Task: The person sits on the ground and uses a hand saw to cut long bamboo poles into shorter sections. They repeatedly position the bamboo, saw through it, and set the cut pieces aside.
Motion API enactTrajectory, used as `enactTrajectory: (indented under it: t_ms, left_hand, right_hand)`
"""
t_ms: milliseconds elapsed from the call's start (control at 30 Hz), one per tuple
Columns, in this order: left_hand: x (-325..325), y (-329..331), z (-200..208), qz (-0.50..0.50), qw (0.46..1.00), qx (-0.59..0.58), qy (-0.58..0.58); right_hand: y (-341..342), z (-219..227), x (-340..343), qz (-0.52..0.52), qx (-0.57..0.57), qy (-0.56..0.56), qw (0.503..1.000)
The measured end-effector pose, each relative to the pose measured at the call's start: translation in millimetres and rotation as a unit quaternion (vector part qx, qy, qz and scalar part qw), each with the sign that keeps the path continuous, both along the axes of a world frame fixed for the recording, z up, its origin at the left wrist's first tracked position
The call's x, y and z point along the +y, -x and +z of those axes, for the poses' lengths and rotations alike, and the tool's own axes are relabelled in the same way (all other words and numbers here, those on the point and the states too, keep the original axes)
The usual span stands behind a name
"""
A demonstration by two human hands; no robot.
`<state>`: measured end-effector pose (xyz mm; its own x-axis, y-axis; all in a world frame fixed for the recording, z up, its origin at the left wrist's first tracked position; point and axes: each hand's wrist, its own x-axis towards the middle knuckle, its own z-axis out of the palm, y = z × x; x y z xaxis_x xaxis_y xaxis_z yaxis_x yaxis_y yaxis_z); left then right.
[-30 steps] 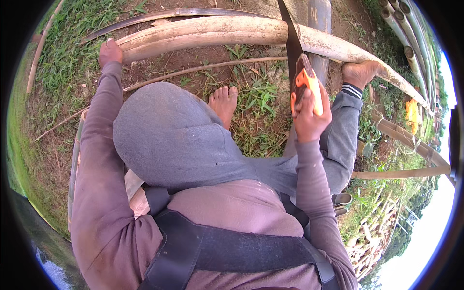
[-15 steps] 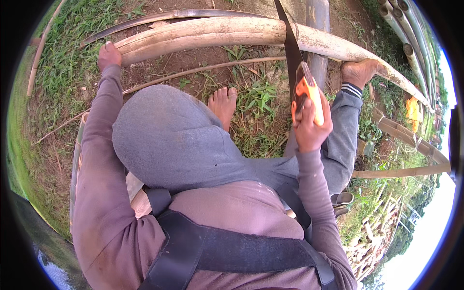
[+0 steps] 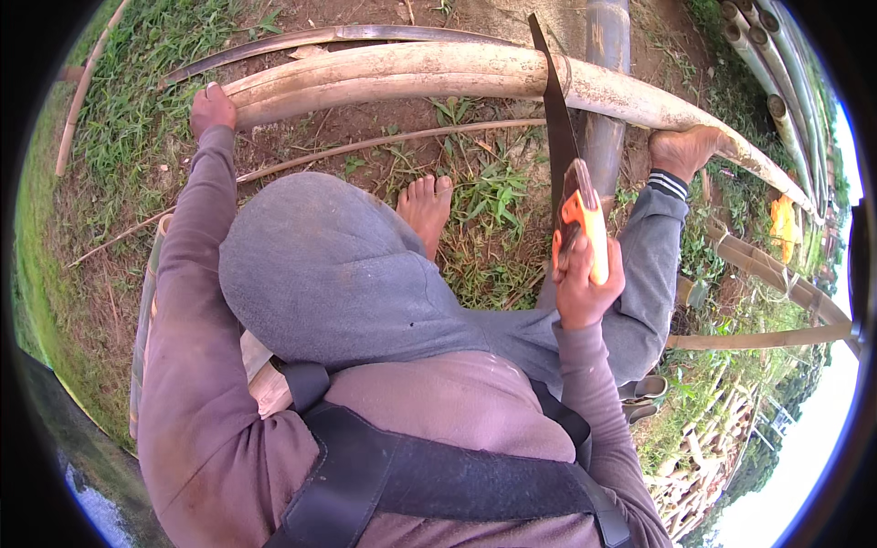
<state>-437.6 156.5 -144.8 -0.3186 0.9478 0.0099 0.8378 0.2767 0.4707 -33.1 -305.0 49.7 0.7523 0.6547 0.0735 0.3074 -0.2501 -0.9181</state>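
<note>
A thick, pale bamboo pole (image 3: 393, 75) lies crosswise in front of me. My left hand (image 3: 213, 110) is closed around its left end. In my right hand (image 3: 592, 285) is the orange handle of a handsaw, whose dark blade (image 3: 559, 137) points away from me. The blade crosses the pole right of its middle, next to a thin ring on the pole; the depth of any cut cannot be made out. Farther right, my bare foot (image 3: 683, 151) presses on the pole. Beneath the pole, near the blade, runs a darker bamboo support (image 3: 605, 151).
A dark split strip (image 3: 338, 35) lies beyond the pole, and a thin stick (image 3: 393, 137) lies nearer. Several bamboo poles (image 3: 776, 100) are stacked at the far right. An orange cloth or bag (image 3: 783, 224) hangs below them. Cut pieces (image 3: 708, 447) are heaped at lower right.
My right hand has drawn the saw back toward me, so more of the blade's tip shows beyond the pole. The left hand keeps its hold; the whole view has shifted slightly.
</note>
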Motion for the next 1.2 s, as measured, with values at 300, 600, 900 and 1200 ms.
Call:
enactTrajectory:
  t_ms: [300,600,900,1200]
  left_hand:
    - [16,14,-2,0.004,0.999,-0.015,-0.028]
    - [14,-12,5,-0.022,0.999,-0.01,-0.03]
    - [-4,17,-15,0.013,1.0,-0.002,-0.027]
    - [10,6,-12,-0.025,0.999,0.007,-0.039]
  right_hand:
    - [10,19,23,0.003,0.053,0.005,0.999]
    - [-43,-7,131,-0.022,0.036,-0.016,0.999]
    - [23,21,-42,0.001,0.071,-0.008,0.997]
    - [-43,-14,139,-0.02,-0.015,0.013,1.0]
